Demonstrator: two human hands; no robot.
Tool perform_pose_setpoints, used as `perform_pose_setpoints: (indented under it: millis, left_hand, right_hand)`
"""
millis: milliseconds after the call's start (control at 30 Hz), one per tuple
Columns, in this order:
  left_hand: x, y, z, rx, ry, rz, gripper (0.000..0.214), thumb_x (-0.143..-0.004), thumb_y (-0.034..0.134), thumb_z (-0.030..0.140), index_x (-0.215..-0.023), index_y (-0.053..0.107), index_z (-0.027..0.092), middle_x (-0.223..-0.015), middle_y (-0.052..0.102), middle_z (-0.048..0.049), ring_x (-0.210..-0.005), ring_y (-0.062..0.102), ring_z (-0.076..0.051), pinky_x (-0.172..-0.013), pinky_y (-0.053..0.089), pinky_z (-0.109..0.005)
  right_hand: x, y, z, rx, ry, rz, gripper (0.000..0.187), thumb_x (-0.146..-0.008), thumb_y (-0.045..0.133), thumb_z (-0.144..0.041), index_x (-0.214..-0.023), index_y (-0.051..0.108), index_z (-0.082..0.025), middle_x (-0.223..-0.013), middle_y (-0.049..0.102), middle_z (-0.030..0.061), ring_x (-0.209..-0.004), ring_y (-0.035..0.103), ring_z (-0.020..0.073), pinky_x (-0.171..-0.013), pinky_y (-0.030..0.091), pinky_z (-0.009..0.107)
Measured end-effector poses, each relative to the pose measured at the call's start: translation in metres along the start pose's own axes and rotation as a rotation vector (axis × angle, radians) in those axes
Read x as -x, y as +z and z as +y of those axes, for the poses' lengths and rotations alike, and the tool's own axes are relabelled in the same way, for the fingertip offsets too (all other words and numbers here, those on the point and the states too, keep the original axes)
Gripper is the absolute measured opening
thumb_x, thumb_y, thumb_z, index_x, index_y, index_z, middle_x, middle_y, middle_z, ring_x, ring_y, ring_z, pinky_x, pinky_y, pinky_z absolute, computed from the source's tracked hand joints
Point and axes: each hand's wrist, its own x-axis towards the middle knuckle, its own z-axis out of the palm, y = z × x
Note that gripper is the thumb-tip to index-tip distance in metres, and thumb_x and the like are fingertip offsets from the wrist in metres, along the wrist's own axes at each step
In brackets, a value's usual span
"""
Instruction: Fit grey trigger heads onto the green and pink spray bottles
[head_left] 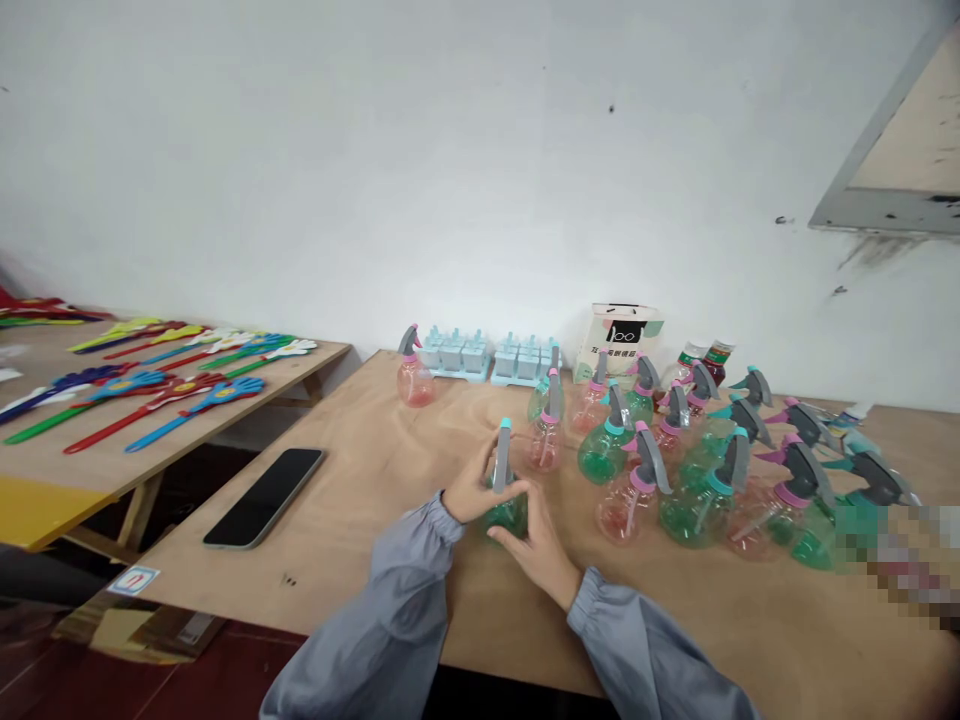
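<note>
A green spray bottle (507, 512) with a grey trigger head and teal collar stands on the plywood table (360, 500) in front of me. My left hand (471, 492) wraps its left side, fingers curled round the body. My right hand (541, 550) closes on its right side from below. Both wear grey sleeves. Several more pink and green spray bottles (675, 470) stand grouped to the right, apart from my hands.
A black phone (264, 496) lies at the table's left edge. One pink spray bottle (414, 375), light blue ice-pop moulds (487, 356) and a small carton (619, 340) sit by the wall. Coloured hand clappers (165, 385) cover the left table.
</note>
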Motion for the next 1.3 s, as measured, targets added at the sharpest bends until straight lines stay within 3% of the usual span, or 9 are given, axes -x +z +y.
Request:
perform_pose_setpoints:
  millis: [133, 267, 367, 500, 700, 833, 1000, 1200, 1300]
  left_hand:
    - [0.000, 0.000, -0.002, 0.062, -0.083, 0.129, 0.056, -0.084, 0.071, 0.050, -0.131, 0.062, 0.021, -0.130, 0.068, -0.0152, -0.122, 0.063, -0.029, -0.109, 0.046, -0.048]
    - [-0.002, -0.010, -0.001, 0.224, -0.079, 0.173, 0.047, -0.077, 0.078, 0.046, -0.115, 0.068, 0.021, -0.120, 0.071, -0.0125, -0.105, 0.069, -0.026, -0.094, 0.053, -0.041]
    - [-0.004, -0.018, 0.003, 0.338, -0.111, 0.184, 0.043, -0.072, 0.080, 0.042, -0.107, 0.069, 0.020, -0.108, 0.073, -0.0097, -0.094, 0.070, -0.024, -0.088, 0.053, -0.038]
    - [-0.005, -0.020, 0.007, 0.440, -0.175, 0.136, 0.034, -0.067, 0.075, 0.038, -0.093, 0.072, 0.017, -0.092, 0.073, -0.0086, -0.090, 0.068, -0.024, -0.084, 0.050, -0.036]
    - [-0.006, -0.023, 0.012, 0.478, -0.232, 0.158, 0.013, -0.055, 0.064, 0.024, -0.065, 0.067, 0.016, -0.065, 0.065, -0.0029, -0.065, 0.058, -0.016, -0.068, 0.044, -0.031]
    - [-0.005, -0.019, 0.016, 0.509, -0.253, 0.088, 0.026, -0.054, 0.067, 0.024, -0.078, 0.073, 0.016, -0.076, 0.071, -0.0054, -0.076, 0.064, -0.020, -0.076, 0.047, -0.033]
    - [-0.007, -0.016, 0.012, 0.511, -0.269, 0.215, 0.019, -0.053, 0.064, 0.024, -0.070, 0.070, 0.017, -0.068, 0.068, -0.0031, -0.068, 0.060, -0.017, -0.071, 0.047, -0.031]
    - [-0.006, -0.022, 0.009, 0.497, -0.316, 0.165, 0.031, -0.054, 0.062, 0.025, -0.083, 0.071, 0.019, -0.085, 0.073, -0.0063, -0.084, 0.063, -0.021, -0.076, 0.048, -0.033]
    - [-0.007, -0.023, 0.005, 0.488, -0.334, 0.222, 0.024, -0.055, 0.060, 0.026, -0.077, 0.067, 0.019, -0.077, 0.068, -0.0042, -0.077, 0.061, -0.019, -0.072, 0.046, -0.032]
  right_hand:
    - [-0.012, -0.013, 0.002, 0.121, -0.015, 0.166, 0.056, -0.096, 0.058, -0.046, -0.146, 0.041, -0.027, -0.145, 0.046, 0.0141, -0.140, 0.044, 0.0305, -0.116, 0.039, 0.055]
    - [-0.045, -0.020, 0.015, 0.223, 0.033, 0.410, 0.060, -0.096, 0.055, -0.045, -0.148, 0.034, -0.023, -0.149, 0.038, 0.0170, -0.144, 0.036, 0.0306, -0.118, 0.033, 0.057]
    - [-0.072, -0.018, 0.035, 0.259, 0.082, 0.472, 0.071, -0.090, 0.059, -0.047, -0.148, 0.030, -0.018, -0.147, 0.039, 0.0207, -0.144, 0.035, 0.0337, -0.117, 0.031, 0.058]
    - [-0.085, -0.011, 0.057, 0.231, 0.175, 0.454, 0.078, -0.084, 0.064, -0.048, -0.145, 0.033, -0.011, -0.142, 0.046, 0.0247, -0.138, 0.041, 0.0373, -0.114, 0.035, 0.059]
    - [-0.057, -0.010, 0.055, 0.134, 0.166, 0.400, 0.075, -0.081, 0.068, -0.046, -0.142, 0.038, -0.013, -0.136, 0.053, 0.0207, -0.131, 0.051, 0.0336, -0.111, 0.042, 0.053]
    - [-0.037, -0.019, 0.044, 0.087, 0.137, 0.339, 0.075, -0.082, 0.070, -0.045, -0.144, 0.037, -0.016, -0.139, 0.053, 0.0186, -0.131, 0.053, 0.0314, -0.111, 0.044, 0.051]
    - [-0.025, -0.030, 0.036, 0.061, 0.146, 0.311, 0.073, -0.084, 0.068, -0.045, -0.145, 0.038, -0.018, -0.143, 0.052, 0.0175, -0.136, 0.050, 0.0308, -0.114, 0.042, 0.051]
    - [-0.023, -0.032, 0.032, 0.045, 0.160, 0.281, 0.073, -0.086, 0.067, -0.044, -0.147, 0.035, -0.017, -0.146, 0.050, 0.0183, -0.139, 0.049, 0.0308, -0.116, 0.041, 0.052]
    - [-0.022, -0.033, 0.031, 0.037, 0.167, 0.278, 0.074, -0.086, 0.067, -0.044, -0.147, 0.035, -0.017, -0.147, 0.049, 0.0184, -0.139, 0.049, 0.0306, -0.117, 0.040, 0.052]
